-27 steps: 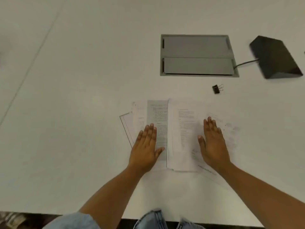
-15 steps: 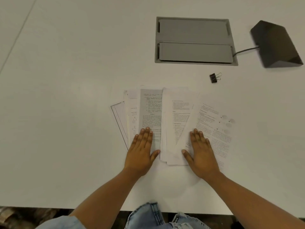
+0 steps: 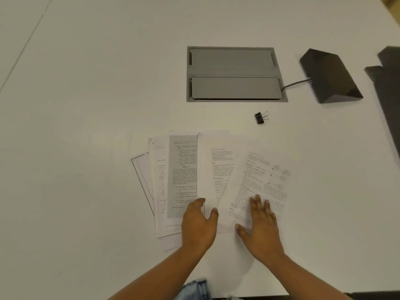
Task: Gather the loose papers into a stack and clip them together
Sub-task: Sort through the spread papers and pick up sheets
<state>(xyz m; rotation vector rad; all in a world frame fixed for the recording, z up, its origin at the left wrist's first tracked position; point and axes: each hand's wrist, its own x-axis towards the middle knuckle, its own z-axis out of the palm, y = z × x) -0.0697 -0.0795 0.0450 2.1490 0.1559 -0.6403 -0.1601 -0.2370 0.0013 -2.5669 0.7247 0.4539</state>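
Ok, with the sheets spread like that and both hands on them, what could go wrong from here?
The papers lie fanned at differing angles; sliding them together under the left hand and right hand might crease one or leave edges uneven. The bordered sheet pokes out leftmost, outside both hands, and could be missed. The binder clip sits beyond the papers, so fetching it likely frees one hand and the stack may splay.

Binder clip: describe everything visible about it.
The binder clip is small, with a black body that looks like metal and two thin silvery wire handles pointing right. It lies alone on the white table, beyond the spread papers and nearer than the grey hatch. Only the table touches it; nothing is clipped in it.
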